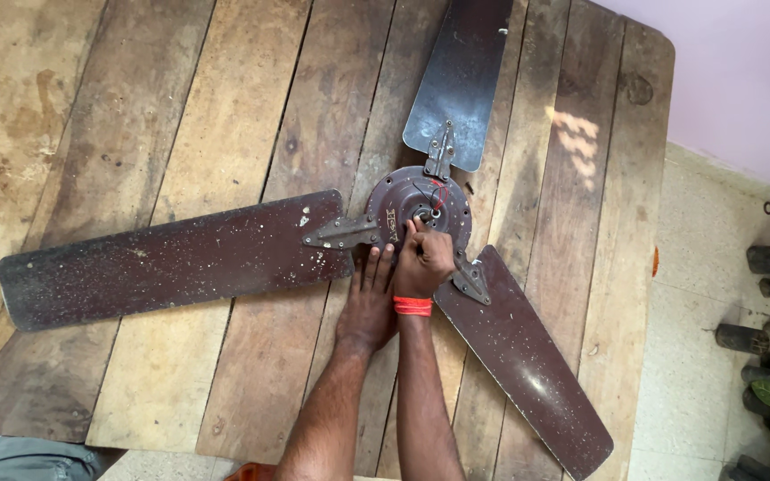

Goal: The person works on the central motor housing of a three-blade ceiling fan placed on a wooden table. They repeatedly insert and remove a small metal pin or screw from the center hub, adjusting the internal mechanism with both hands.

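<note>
A: We have the ceiling fan (421,218) lying flat on the wooden desk (180,134), its 3 blades spread out, so the hub faces up at us.

B: Yes. Our left hand (369,298) lies open, palm down, pressing the hub's edge, likely to steady it. Our right hand (424,260), with a red wristband (413,305), is curled tight around something at the hub's centre; we cannot tell what.
</note>
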